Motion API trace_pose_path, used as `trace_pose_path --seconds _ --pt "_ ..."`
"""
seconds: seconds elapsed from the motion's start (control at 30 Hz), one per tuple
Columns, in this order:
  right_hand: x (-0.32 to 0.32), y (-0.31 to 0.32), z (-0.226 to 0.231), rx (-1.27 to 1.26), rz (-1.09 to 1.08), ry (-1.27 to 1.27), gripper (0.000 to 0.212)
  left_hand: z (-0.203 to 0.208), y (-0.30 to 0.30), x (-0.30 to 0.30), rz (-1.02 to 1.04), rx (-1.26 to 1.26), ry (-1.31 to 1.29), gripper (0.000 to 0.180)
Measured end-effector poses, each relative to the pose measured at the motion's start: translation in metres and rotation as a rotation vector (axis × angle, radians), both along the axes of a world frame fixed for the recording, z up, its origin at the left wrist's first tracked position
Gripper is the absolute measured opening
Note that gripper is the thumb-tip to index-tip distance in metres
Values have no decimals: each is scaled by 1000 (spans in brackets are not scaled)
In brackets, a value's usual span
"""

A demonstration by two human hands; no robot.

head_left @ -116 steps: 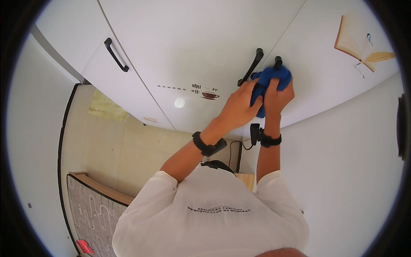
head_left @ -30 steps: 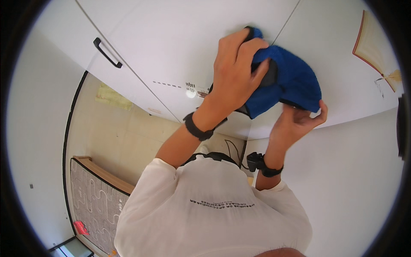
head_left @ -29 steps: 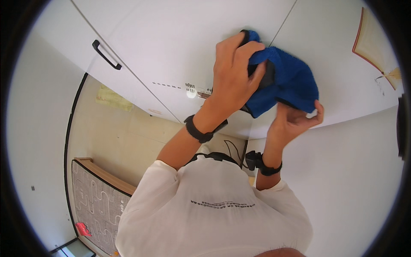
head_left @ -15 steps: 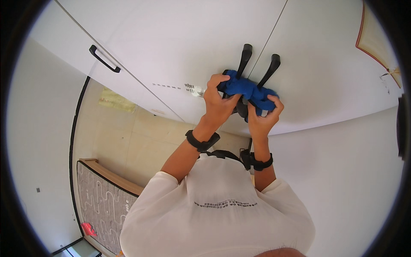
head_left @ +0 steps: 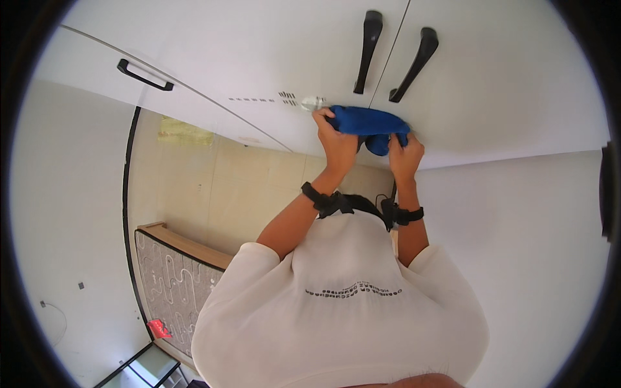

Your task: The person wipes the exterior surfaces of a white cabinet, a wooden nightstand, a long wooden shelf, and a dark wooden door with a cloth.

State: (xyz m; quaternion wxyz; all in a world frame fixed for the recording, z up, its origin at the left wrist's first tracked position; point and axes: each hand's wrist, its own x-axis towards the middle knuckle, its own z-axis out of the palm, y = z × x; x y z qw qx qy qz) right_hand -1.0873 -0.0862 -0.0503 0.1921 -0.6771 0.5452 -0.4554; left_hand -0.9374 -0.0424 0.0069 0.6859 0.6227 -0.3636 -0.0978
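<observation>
A blue cloth (head_left: 369, 121) is stretched between my two hands, with a rounded blue and dark part hanging below its middle. My left hand (head_left: 337, 143) grips its left end, the fingers curled over the edge. At the right end, my right hand (head_left: 406, 155) pinches the fabric. The cloth is just below two black door handles (head_left: 368, 55) on a white cabinet door (head_left: 272, 52); I cannot tell whether it touches the door. Folds hide some of my fingertips. Each wrist wears a black strap.
Another black handle (head_left: 145, 74) is on the lower panel at the left. A pale tiled floor (head_left: 259, 184) lies beneath, with a yellowish mat (head_left: 185, 132). A grey patterned mattress (head_left: 171, 271) in a wooden frame carries a small red item (head_left: 159, 328). A white wall (head_left: 511, 258) is at right.
The cloth was bunched up across the door handles' lower ends; now it is pulled out smoother between my hands and sits below them. The view has shifted, and the open book at upper right is gone from it.
</observation>
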Motion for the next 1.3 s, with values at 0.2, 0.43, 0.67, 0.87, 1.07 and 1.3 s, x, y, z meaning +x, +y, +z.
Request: trace_pose_path --seconds 0.2,0.43,0.67,0.87,1.07,1.3 --pt "-12 31 45 1192 341 -379 66 -61 6 13 -453 450 484 43" --pt "-32 38 34 639 503 -298 53 -87 0 26 -870 640 623 58" --pt "-30 34 93 211 639 -416 11 -23 9 37 -1195 742 524 74" --pt "-7 54 129 -114 848 -373 27 -34 -7 56 -1476 469 -128 60" --pt "-4 62 126 203 686 -147 20 -20 -14 78 -1466 315 54 44" --pt "32 83 47 317 427 -258 58 2 18 81 -1215 233 -156 43"
